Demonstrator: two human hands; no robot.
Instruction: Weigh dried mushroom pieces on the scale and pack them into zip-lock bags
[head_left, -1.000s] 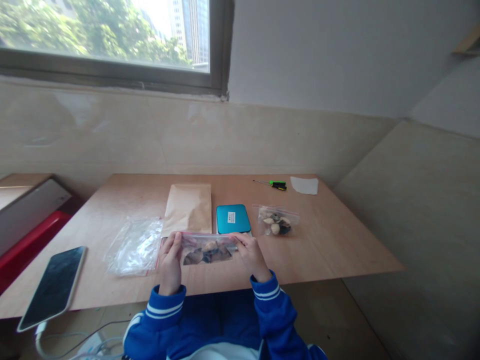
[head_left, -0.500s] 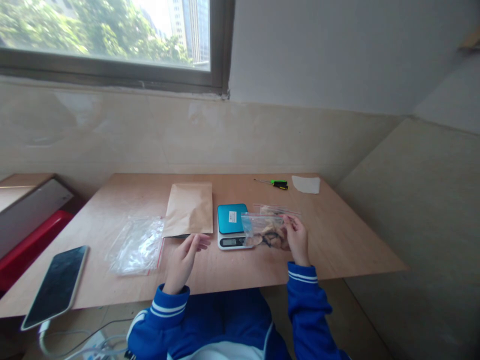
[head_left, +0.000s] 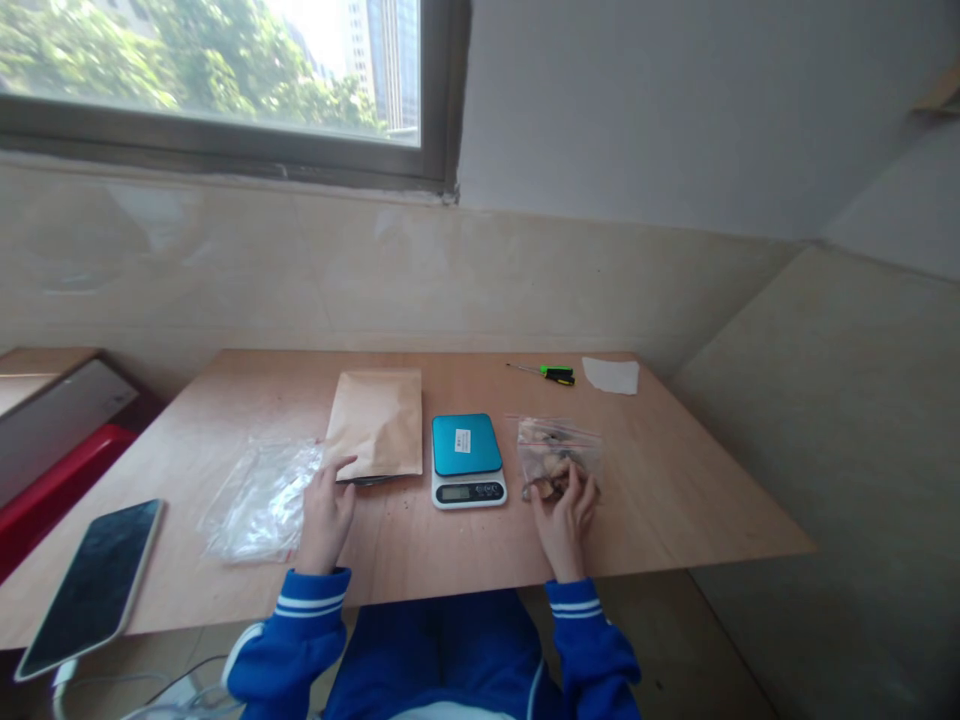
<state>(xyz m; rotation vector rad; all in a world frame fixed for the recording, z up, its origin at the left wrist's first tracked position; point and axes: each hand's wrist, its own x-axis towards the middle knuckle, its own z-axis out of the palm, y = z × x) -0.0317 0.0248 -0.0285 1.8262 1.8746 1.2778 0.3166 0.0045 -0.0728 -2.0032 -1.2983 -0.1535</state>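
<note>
My right hand (head_left: 564,512) rests on a clear zip bag of mixed light and dark pieces (head_left: 559,455) that lies on the wooden table (head_left: 675,500), right of a small scale with a teal top (head_left: 466,458). The fingers lie flat over the bag's near edge. My left hand (head_left: 327,508) is open, its fingertips at the near corner of a brown paper envelope (head_left: 376,422) and beside a pile of empty clear zip bags (head_left: 259,498). Both sleeves are blue with white stripes.
A phone (head_left: 88,586) lies at the table's near left corner, with a cable below it. A green-handled screwdriver (head_left: 551,373) and a white paper scrap (head_left: 611,375) sit at the far edge. A red bin (head_left: 52,478) stands to the left.
Both hands held the filled bag in front of the scale. My right hand then carried it rightward and laid it on the other filled bag. My left hand let go and moved to the envelope.
</note>
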